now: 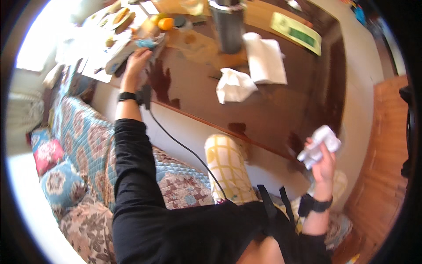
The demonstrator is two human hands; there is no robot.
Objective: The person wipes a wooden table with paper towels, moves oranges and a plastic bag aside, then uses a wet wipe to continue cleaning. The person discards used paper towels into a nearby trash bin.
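My right hand (324, 166) grips a crumpled white tissue (324, 140) at the right, over the near edge of the dark glossy table (197, 89). Far to the left, my left hand (136, 62) reaches over the tabletop, its fingertips by a small light-blue crumpled item (146, 43) and a whitish package (118, 57). Blur hides whether those fingers hold anything. Another crumpled white tissue (234, 85) rests mid-table, beside a folded white paper towel (265, 61). Behind them a dark grey tumbler (229, 28) stands upright.
At the back left are an orange fruit (166, 23), a dark-lidded jar (180, 22) and other clutter. A yellow-green packet (296, 33) lies at the back right. A black cable (184, 147) runs from my left wrist strap. A quilted sofa (85, 132) is at the left.
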